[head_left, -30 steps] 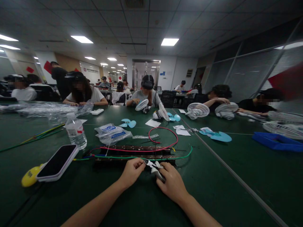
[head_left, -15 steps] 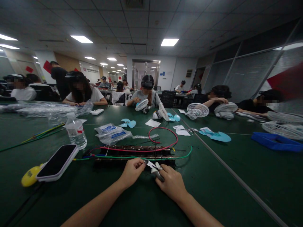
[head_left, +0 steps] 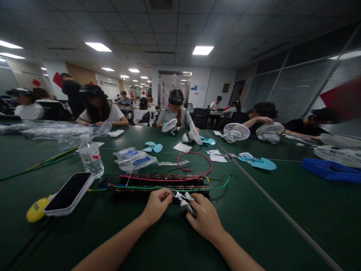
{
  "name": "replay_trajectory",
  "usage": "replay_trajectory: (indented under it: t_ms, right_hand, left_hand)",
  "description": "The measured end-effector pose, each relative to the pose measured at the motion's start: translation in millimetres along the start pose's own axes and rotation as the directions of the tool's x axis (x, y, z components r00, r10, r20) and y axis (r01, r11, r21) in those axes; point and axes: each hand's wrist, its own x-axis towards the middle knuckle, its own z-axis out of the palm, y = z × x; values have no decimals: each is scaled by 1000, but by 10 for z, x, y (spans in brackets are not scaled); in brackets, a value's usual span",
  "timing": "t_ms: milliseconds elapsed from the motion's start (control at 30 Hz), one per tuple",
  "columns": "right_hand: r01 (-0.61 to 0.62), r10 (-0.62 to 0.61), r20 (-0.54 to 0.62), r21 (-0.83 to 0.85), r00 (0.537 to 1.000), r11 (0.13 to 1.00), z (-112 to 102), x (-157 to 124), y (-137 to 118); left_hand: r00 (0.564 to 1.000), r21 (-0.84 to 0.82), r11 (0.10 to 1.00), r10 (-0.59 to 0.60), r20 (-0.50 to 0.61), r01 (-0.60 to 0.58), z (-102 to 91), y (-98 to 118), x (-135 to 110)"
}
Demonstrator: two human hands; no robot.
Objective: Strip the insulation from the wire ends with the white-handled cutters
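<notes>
My left hand (head_left: 156,205) is closed in a pinch on a thin wire just in front of a long dark terminal strip (head_left: 158,184). My right hand (head_left: 205,217) is closed round a small pair of pliers with pale handles (head_left: 184,199), whose jaws point left toward my left fingertips. A red wire (head_left: 197,165) loops over the strip and a green wire (head_left: 175,187) runs along it. Both hands rest low over the green table (head_left: 254,226).
A phone (head_left: 69,193) lies on a yellow object (head_left: 35,212) at the left, with a water bottle (head_left: 90,156) and plastic bags (head_left: 132,159) behind. Fan parts, blue blades (head_left: 258,162) and a blue tray (head_left: 329,169) lie to the right. Several people sit at the far side.
</notes>
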Motion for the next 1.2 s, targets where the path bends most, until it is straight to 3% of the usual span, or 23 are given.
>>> replay_trajectory:
  t_ms: [467,667,900,1200]
  right_hand:
    - [-28,35,51,-131,998,991,12,-20,-44]
    - [-7,10,44,-64,999,998,-28,-17,-28]
    - [3,-3,-1,20,1000,1000,-46,-6,-25]
    - [-13,13,14,16,1000,1000,-25,-16,-15]
  left_hand:
    - [1000,-1,1000,6,-28,-6,6,-1,9]
    - [999,-1,1000,21,-50,-21,15,0,9]
    - [1000,-42,999,-5,3,5,1,19,1]
    - [999,-52,999,-11,39,13,7,-59,1]
